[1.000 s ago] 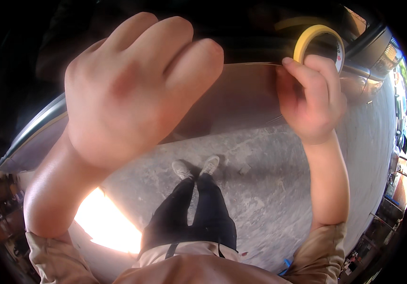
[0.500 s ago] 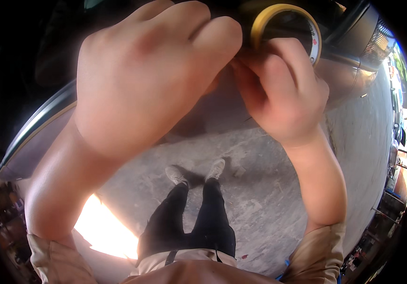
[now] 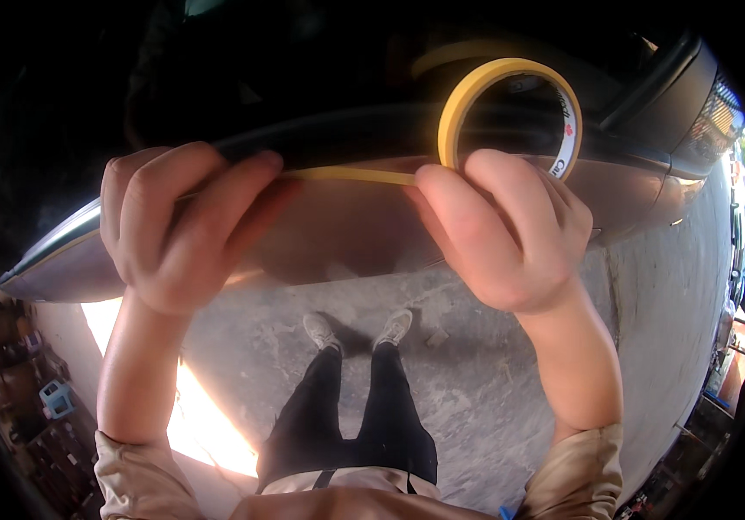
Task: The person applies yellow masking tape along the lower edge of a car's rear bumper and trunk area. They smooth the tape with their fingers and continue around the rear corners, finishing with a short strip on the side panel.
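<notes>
Spanning the gap from left hand (image 3: 177, 230) to right hand (image 3: 511, 230), both pinching it, a yellow strip (image 3: 351, 176) crosses before the panel (image 3: 346, 234); the roll (image 3: 448, 130) stands upright above the right hand's grip, its lower part hidden there.

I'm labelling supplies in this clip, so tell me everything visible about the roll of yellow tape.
The roll of yellow tape is a narrow ring: papery-looking yellow outside, pale printed core inside. Its open centre faces the camera, showing a dark surface behind. The right hand grips its lower part, partly covering the rim. A straight yellow strip runs between that hand and the left hand; its join to the roll is hidden.
</notes>
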